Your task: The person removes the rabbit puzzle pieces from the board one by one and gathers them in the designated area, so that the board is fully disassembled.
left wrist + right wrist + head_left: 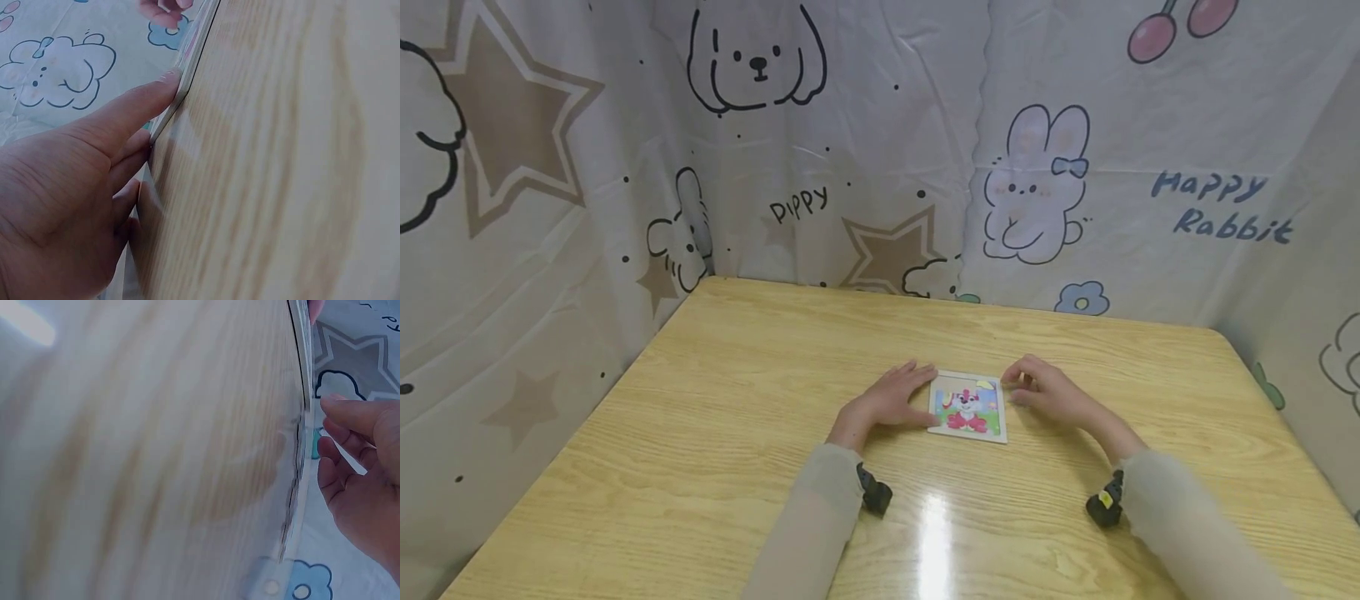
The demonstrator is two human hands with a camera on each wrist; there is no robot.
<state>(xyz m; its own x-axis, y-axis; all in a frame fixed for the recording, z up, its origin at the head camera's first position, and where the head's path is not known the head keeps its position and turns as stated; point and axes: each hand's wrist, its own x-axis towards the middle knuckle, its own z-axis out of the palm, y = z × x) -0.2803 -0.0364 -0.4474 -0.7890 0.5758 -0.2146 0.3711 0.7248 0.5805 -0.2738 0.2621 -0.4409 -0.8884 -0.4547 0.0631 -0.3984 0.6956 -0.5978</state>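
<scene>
A small square picture puzzle [967, 410] in a pale frame lies flat on the table, showing a pink and white cartoon animal. A yellowish patch shows at its far right corner, and a plain tan strip runs along its far side. My left hand [891, 398] rests at the puzzle's left edge, its thumb on the near left corner and its fingers by the far left one. In the left wrist view the thumb [147, 100] touches the frame's rim. My right hand [1051, 392] hovers beside the right edge, fingers loosely bent, with nothing visible in it.
The wooden table [760, 375] spreads around the puzzle on all sides. A printed curtain [880, 150] hangs along its back and sides. Each wrist wears a dark strapped camera, seen as a left camera [876, 492] and a right camera [1105, 502].
</scene>
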